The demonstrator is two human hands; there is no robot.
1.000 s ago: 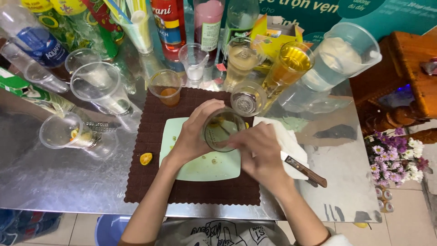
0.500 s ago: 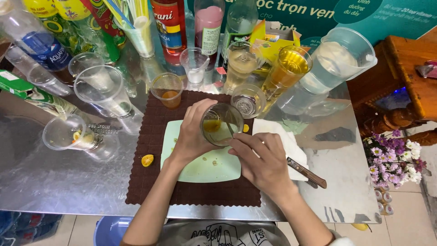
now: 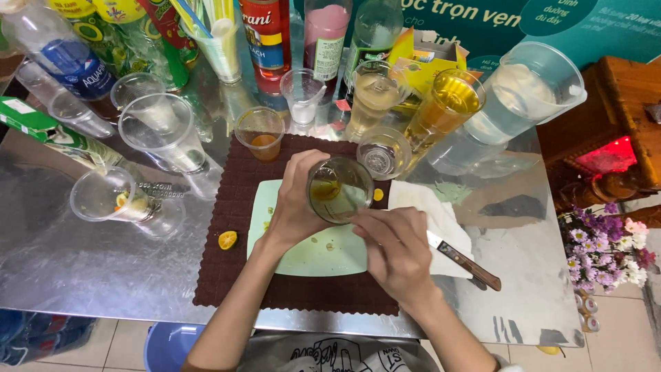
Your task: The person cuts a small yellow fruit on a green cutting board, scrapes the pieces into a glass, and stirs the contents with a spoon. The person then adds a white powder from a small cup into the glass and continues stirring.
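At the middle of the surface (image 3: pixel 82 275), over a pale green cutting board (image 3: pixel 310 255), the left hand (image 3: pixel 292 207) wraps a firm grip around a clear glass (image 3: pixel 339 189), fingers curled about its near wall so it tips slightly toward the person. Amber liquid sits low inside. The right hand (image 3: pixel 396 248) meets the glass at its 5 o'clock edge, fingers pinched narrow as if around a thin stirrer or straw, though I cannot tell what it pinches (the item is too slim and glassy to make out).

Judging from this, the step in hand looks like stirring or mixing the drink, and the next move calls for the left hand keeping the glass steady and not tilting further, since liquid could slop onto the board.

Outward from there: a small yellow citrus piece (image 3: pixel 378 195) lies at 3 o'clock just beside the glass, a wooden-handled knife (image 3: pixel 465 260) rests at 4 o'clock on a white cloth (image 3: pixel 434 213), and a halved small citrus (image 3: pixel 227 240) sits at 8 o'clock on the brown mat (image 3: pixel 227 289). At 12 o'clock stand syrup bottles and plastic cups; a tall cup of amber drink (image 3: pixel 444 110) leans at 1 o'clock.
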